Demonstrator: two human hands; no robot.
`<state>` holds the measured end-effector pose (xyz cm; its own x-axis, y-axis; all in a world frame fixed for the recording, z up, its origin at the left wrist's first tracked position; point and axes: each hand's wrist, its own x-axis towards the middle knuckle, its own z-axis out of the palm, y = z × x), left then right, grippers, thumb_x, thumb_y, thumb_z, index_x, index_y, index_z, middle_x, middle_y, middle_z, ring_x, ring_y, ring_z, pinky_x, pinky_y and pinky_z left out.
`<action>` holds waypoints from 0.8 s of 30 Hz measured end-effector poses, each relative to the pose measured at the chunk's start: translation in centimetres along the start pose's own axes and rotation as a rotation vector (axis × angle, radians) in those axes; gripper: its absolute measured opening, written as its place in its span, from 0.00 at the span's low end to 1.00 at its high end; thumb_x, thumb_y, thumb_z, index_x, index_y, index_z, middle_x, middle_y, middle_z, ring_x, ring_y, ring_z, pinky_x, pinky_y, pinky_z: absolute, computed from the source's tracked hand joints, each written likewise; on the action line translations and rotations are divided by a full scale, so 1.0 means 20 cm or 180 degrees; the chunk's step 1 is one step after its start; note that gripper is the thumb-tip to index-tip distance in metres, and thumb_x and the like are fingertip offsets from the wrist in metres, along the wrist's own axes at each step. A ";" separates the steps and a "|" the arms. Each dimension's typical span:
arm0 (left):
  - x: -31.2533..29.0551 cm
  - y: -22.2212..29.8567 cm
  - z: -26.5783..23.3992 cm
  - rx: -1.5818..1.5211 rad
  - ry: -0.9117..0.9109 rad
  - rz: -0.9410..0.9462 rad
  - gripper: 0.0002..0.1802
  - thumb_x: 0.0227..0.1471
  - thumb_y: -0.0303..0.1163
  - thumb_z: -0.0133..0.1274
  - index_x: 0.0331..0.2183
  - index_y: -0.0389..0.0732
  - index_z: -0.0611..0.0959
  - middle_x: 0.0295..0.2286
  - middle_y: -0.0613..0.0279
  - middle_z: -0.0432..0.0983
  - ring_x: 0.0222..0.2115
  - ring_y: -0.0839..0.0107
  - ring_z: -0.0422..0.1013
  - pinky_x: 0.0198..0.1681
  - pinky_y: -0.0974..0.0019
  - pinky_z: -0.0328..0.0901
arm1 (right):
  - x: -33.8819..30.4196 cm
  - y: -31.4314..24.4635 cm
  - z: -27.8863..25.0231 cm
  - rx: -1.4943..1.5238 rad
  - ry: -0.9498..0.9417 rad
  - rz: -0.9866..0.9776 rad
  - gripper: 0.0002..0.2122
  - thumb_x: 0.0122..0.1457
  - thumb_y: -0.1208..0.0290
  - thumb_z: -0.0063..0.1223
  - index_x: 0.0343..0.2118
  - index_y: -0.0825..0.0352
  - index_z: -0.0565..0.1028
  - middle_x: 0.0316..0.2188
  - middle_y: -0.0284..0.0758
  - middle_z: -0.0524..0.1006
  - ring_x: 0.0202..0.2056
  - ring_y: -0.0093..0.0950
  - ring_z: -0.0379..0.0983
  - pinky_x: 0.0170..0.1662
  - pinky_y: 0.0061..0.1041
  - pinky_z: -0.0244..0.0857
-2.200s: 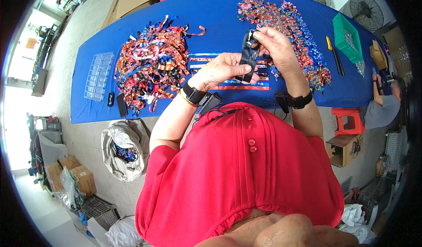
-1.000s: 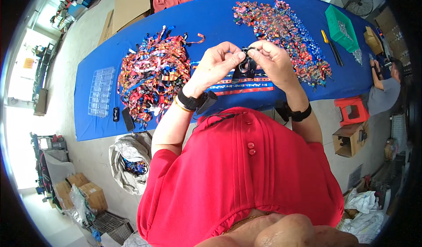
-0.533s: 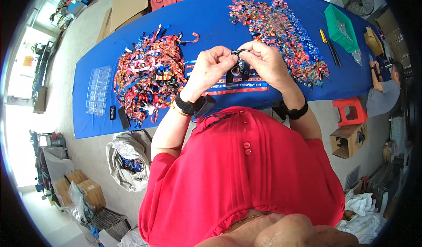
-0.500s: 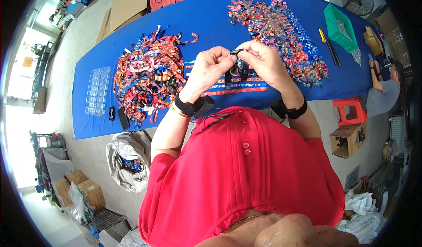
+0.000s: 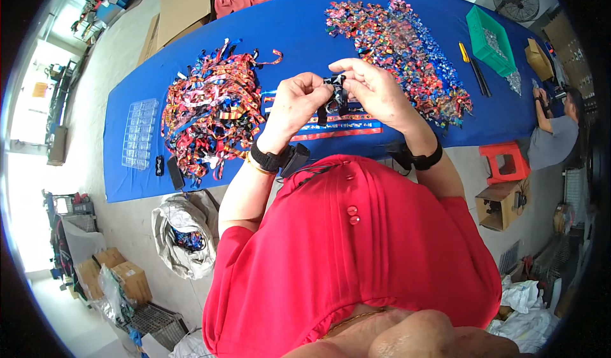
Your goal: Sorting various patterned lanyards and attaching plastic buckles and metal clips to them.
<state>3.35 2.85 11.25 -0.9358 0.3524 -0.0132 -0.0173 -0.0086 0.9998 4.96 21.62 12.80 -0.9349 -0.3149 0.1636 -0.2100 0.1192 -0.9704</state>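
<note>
A black ribbon with a white pattern (image 5: pixel 336 94), folded over on itself, hangs in front of me above the blue table. My left hand (image 5: pixel 299 103) pinches its upper left side between thumb and fingers. On its other side is my right hand (image 5: pixel 377 96), with the index finger stretched out over the top and the thumb close to the ribbon's edge. Whether that thumb touches it I cannot tell. Beneath both hands, several flat printed ribbon strips (image 5: pixel 347 129) in blue, red and orange lie side by side, partly covered by the hands.
A heap of long loose ribbons (image 5: pixel 210 103) lies to the left, beside a clear compartment tray (image 5: pixel 140 132). At the right are a big pile of short ribbon pieces (image 5: pixel 407 46), a green crate (image 5: pixel 489 40) and a yellow-and-black tool (image 5: pixel 474 68). A co-worker (image 5: pixel 555 132) sits at the far right.
My right hand's fingers have loosened from the top of the ribbon and spread outward. The ribbon has turned and shows more of its patterned face, still in my left hand.
</note>
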 end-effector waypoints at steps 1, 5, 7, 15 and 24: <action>0.00 0.00 0.00 0.0123 -0.0026 -0.0071 0.07 0.49 0.29 0.54 0.24 0.37 0.77 0.20 0.71 0.72 0.21 0.87 0.64 0.24 0.79 0.57 | 0.00 -0.01 0.00 -0.0209 0.0041 -0.0010 0.12 0.58 0.81 0.43 0.44 0.69 0.70 0.30 0.31 0.73 0.31 0.16 0.68 0.35 0.18 0.66; 0.01 -0.02 0.00 0.0269 -0.0003 -0.0125 0.06 0.50 0.28 0.54 0.24 0.37 0.77 0.21 0.71 0.73 0.22 0.86 0.65 0.26 0.80 0.59 | 0.00 0.00 -0.01 -0.0631 0.0006 0.0101 0.13 0.59 0.78 0.45 0.47 0.68 0.70 0.33 0.31 0.74 0.32 0.15 0.69 0.37 0.15 0.65; 0.02 -0.04 -0.01 0.0260 0.0005 -0.0068 0.06 0.50 0.28 0.54 0.24 0.37 0.77 0.21 0.71 0.73 0.22 0.87 0.65 0.25 0.80 0.58 | -0.01 0.02 0.01 -0.0391 0.0003 0.0127 0.12 0.58 0.77 0.47 0.46 0.68 0.70 0.33 0.32 0.75 0.33 0.16 0.69 0.38 0.15 0.65; 0.02 -0.04 -0.04 0.0336 0.0017 -0.0007 0.06 0.51 0.29 0.54 0.26 0.36 0.78 0.22 0.70 0.73 0.23 0.85 0.66 0.27 0.79 0.60 | 0.04 0.11 0.06 0.0028 0.0510 0.0166 0.09 0.57 0.76 0.51 0.40 0.72 0.73 0.29 0.31 0.77 0.31 0.14 0.72 0.32 0.14 0.66; 0.03 -0.08 -0.17 -0.1253 0.0185 0.0375 0.07 0.55 0.29 0.49 0.29 0.34 0.77 0.29 0.58 0.77 0.31 0.75 0.73 0.40 0.71 0.66 | 0.05 0.10 0.07 0.0094 0.1213 -0.0006 0.07 0.56 0.78 0.50 0.37 0.71 0.73 0.30 0.32 0.77 0.31 0.15 0.73 0.33 0.14 0.66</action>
<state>1.68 -0.11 9.57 -0.9575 0.2743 0.0890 -0.0317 -0.4069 0.9129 4.08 20.26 10.86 -0.9750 0.0583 0.2144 -0.2087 0.0899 -0.9738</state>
